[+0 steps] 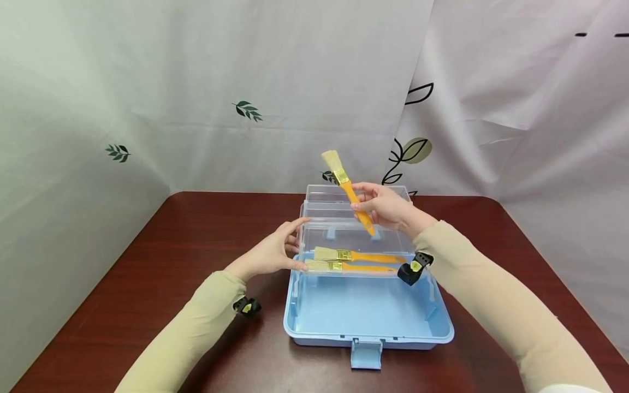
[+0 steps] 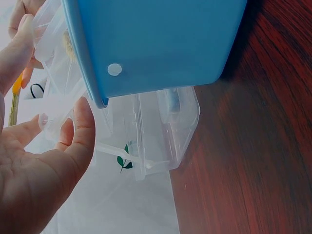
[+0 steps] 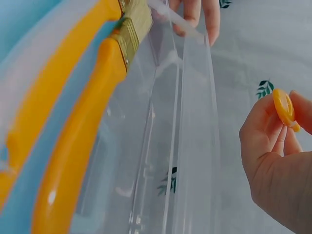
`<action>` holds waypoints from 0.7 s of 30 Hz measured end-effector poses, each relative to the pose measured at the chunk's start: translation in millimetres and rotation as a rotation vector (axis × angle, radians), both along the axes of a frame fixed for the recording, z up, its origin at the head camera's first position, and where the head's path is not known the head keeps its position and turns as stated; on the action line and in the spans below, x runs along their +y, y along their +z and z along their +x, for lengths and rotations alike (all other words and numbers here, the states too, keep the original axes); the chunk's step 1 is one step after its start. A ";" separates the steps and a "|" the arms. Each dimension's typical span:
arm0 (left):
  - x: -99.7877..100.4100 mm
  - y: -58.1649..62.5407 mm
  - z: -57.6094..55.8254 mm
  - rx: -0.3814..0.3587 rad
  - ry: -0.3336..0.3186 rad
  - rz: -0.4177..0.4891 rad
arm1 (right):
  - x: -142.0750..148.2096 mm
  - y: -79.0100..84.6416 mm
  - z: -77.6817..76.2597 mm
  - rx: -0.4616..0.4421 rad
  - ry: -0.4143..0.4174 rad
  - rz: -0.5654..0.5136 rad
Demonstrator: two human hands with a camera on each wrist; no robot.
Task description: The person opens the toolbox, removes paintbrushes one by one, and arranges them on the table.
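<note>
My right hand (image 1: 388, 207) pinches a paintbrush (image 1: 350, 190) by its yellow handle, pale bristles tilted up and left, above a clear plastic tray (image 1: 314, 234). In the right wrist view the handle's rounded end (image 3: 284, 108) shows between thumb and fingers. My left hand (image 1: 271, 250) grips the left end of that tray, thumb at the front edge and index finger at the back. Two more paintbrushes, a rear one (image 1: 375, 257) and a front one (image 1: 363, 268), lie side by side in the tray, bristles left. Below is the open light-blue box (image 1: 363, 341).
A blue latch (image 1: 366, 357) hangs down at the box's front. Clear upper parts (image 1: 356, 192) of the box stand at its back. Under it lies a dark red wooden table (image 1: 216, 229), with a patterned white cloth (image 1: 295, 65) hanging behind.
</note>
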State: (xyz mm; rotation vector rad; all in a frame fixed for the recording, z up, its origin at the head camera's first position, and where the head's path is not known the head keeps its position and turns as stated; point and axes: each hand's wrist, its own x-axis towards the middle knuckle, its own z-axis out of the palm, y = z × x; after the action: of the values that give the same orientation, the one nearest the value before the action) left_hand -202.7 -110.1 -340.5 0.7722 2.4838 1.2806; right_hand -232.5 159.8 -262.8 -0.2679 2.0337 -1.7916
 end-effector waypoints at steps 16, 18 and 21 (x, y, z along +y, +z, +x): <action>-0.3 1.1 1.4 -0.001 0.005 -0.003 | 10.7 -4.7 19.5 -0.042 -0.009 -0.120; -0.3 1.0 1.5 0.002 0.002 -0.004 | 13.8 -5.4 23.7 -0.053 -0.020 -0.137; -0.4 1.2 1.7 0.005 0.002 -0.007 | 17.3 -7.2 29.9 -0.081 -0.043 -0.178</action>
State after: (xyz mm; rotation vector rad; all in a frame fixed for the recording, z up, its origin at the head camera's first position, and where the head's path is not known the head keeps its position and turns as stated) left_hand -201.0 -110.5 -339.4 0.7720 2.4920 1.2709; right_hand -202.5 177.1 -270.0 -0.2004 1.8406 -1.9799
